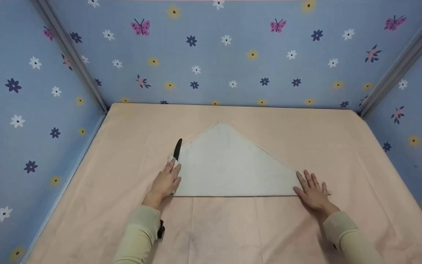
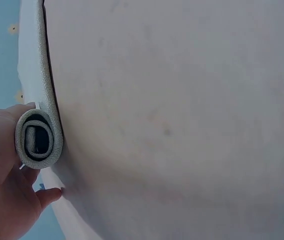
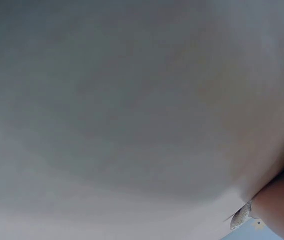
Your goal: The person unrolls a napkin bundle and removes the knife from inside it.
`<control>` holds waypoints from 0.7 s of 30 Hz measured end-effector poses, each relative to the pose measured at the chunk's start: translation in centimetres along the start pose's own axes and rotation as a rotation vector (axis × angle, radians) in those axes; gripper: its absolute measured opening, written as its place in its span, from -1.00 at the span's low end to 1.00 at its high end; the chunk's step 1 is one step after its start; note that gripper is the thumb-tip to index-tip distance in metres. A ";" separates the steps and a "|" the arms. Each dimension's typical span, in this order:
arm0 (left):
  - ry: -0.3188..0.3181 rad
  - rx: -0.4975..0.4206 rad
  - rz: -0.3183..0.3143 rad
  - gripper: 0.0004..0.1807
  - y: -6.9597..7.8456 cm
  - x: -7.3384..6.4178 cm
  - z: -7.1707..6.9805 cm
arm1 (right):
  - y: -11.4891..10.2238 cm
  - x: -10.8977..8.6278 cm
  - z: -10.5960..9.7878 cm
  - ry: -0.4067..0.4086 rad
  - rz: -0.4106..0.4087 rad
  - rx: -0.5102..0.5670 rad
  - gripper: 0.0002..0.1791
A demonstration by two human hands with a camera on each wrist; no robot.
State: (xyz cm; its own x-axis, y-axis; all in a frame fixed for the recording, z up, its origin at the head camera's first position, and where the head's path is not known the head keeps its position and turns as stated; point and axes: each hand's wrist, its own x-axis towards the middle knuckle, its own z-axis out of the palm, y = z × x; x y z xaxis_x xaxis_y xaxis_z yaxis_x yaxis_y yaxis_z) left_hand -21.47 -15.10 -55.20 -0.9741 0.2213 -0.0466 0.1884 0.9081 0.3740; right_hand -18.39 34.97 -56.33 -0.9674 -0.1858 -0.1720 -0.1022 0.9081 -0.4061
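A pale grey-white fabric piece (image 1: 229, 165) lies on the table, straight along its near edge and peaked at the far side. Its left side is wound into a roll (image 2: 39, 139) with a dark inner face. Beyond that roll a black pointed strip (image 1: 177, 148) sticks out. My left hand (image 1: 164, 183) holds the roll, thumb on the fabric side and fingers over the other side. The right hand (image 1: 313, 196) rests palm down on the fabric's right corner, fingers extended and slightly spread. Only part of that hand (image 3: 282, 207) enters the right wrist view, beside a bit of fabric edge.
A creased peach cloth (image 1: 225, 231) covers the table. Blue panels (image 1: 225, 55) printed with flowers and butterflies stand behind and on both sides, joined by grey corner posts (image 1: 73, 55).
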 end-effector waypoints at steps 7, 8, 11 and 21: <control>-0.022 0.035 -0.007 -0.45 0.0 0.0 0.0 | 0.0 0.0 0.0 0.005 0.001 -0.003 -0.27; -0.024 0.039 -0.009 -0.45 0.0 0.0 0.0 | -0.1 0.0 0.0 0.005 0.001 -0.003 -0.27; -0.028 0.044 -0.013 -0.46 0.0 0.0 0.0 | -0.1 0.0 0.0 0.006 0.001 -0.001 -0.27; -0.006 0.041 0.017 -0.47 -0.5 -0.1 0.0 | 0.0 0.0 0.0 0.004 -0.004 0.002 -0.27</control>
State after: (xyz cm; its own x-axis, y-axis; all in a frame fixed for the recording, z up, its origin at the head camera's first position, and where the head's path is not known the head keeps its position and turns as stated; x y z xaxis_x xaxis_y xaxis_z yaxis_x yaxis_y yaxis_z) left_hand -21.46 -15.55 -55.33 -0.9699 0.2390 -0.0461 0.2102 0.9179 0.3365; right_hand -18.36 34.96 -56.33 -0.9679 -0.1875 -0.1672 -0.1051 0.9066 -0.4087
